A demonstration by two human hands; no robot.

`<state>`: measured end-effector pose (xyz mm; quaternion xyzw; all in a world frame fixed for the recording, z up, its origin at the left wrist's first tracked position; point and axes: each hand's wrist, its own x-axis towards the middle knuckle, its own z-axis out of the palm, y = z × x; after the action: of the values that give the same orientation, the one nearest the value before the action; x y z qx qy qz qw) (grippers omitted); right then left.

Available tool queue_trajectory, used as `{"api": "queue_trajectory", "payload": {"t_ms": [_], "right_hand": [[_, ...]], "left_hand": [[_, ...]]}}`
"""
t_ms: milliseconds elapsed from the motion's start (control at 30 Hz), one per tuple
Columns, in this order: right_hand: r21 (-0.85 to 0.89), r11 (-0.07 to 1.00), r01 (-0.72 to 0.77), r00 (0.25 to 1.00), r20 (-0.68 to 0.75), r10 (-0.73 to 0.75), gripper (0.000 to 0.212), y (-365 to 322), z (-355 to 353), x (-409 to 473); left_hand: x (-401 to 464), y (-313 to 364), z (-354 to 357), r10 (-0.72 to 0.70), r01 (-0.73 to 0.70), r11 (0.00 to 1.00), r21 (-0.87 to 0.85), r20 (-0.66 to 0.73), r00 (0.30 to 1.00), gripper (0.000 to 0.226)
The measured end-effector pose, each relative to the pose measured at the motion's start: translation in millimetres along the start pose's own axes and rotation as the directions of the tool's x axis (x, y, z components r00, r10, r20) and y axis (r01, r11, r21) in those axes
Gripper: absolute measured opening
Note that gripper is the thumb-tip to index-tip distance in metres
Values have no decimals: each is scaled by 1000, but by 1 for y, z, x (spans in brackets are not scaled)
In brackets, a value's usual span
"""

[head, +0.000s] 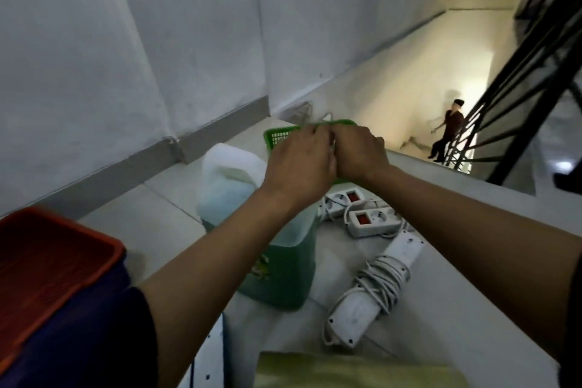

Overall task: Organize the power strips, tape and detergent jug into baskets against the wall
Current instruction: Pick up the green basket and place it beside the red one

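**A:** Count from the nearest edge outward. What lies closest?

**B:** One orange-red basket (pixel 47 264) at the lower left, and a pale green thing at the bottom edge, too blurred to name. Just past them, on the white floor (pixel 157 224), a white power strip (pixel 368 290) with its cord coiled round the middle.

**A:** More strips?

**B:** Two more beyond it, each with a red switch: one (pixel 370 221) nearer, one (pixel 338 200) behind and partly covered by the right forearm. Three in all that I can count.

**A:** And the jug?

**B:** One translucent detergent jug (pixel 252 230), upright, green liquid in the lower part, to the left of the strips. It has a small label, but I can't read the writing.

**A:** The hands?

**B:** The left hand (pixel 299 167) and right hand (pixel 359 154) meet knuckle to knuckle above one green basket (pixel 277 135), fingers curled inward on something small and pale between them. What it is, I cannot tell.

**A:** Farther still?

**B:** The grey-white wall (pixel 126 41) behind the green basket, a black railing (pixel 535 72), and one person (pixel 447 132) on the stairs below.
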<state>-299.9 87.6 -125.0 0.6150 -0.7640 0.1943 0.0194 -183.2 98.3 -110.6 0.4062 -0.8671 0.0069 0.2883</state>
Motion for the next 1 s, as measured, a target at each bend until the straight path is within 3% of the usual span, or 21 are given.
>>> {"api": "queue_trajectory", "payload": {"t_ms": [67,133,233,300,433,500,600,700,833,1000], "right_hand": [[38,998,-54,998,36,53,23,23,11,0],[67,990,-128,989,77,122,18,38,27,1],[81,981,-174,976,144,161,16,55,53,4],[69,984,-163,967,208,146,19,63,64,4],[20,991,-133,939,322,119,30,79,87,1],[9,992,-123,940,322,113,27,90,104,-2],[3,988,-152,917,374,140,34,99,118,-7],[-8,984,-177,905,393,166,37,102,123,-11],[-31,986,-165,895,414,163,40,98,124,-11],[-74,992,-99,899,420,121,42,89,119,-8]], "left_hand": [[2,10,15,0,-25,968,251,96,995,19],[5,10,18,-110,-2,884,467,212,971,18],[12,21,27,-193,-56,765,641,312,930,22],[14,37,43,-153,-115,801,587,388,909,29],[9,51,90,-198,5,929,369,487,851,36],[3,45,106,-244,17,920,391,540,805,37],[-8,35,120,-272,-97,876,473,651,709,44],[-19,31,128,-252,-171,863,475,699,669,58],[-24,30,126,-215,-179,878,444,699,682,58],[-29,28,115,-140,-81,956,282,681,719,49]]}}
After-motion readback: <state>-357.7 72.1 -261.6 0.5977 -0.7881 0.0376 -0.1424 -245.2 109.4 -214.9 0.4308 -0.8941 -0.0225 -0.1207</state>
